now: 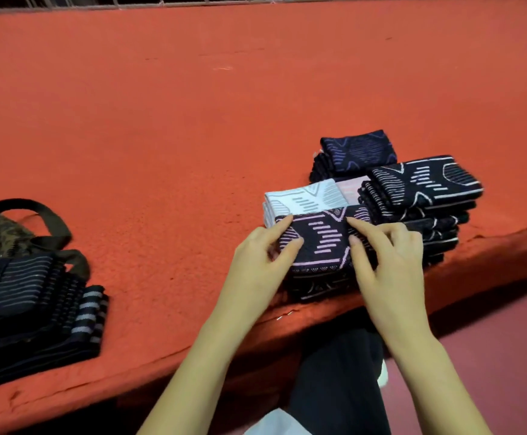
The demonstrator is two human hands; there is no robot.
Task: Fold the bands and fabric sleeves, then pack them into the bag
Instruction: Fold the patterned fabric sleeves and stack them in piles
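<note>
Now left hand (260, 257) and right hand (389, 255) are pinching the pink-striped sleeve (321, 238). Camouflage bag (2, 235) is lying at nine o'clock, nearer the left.

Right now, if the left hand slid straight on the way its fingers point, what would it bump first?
Probably the white folded fabric sleeve with grey lines, just beyond the left hand, which pinches the black folded sleeve with pink stripes. Depth is unclear.

We log: black knit sleeve (318, 243), pink dashes; white folded sleeve (300, 199), grey dashes; navy folded sleeve (359, 150), purple curves; green-brown camouflage cloth bag (2, 235); orange-red felt table (193, 120).
</note>
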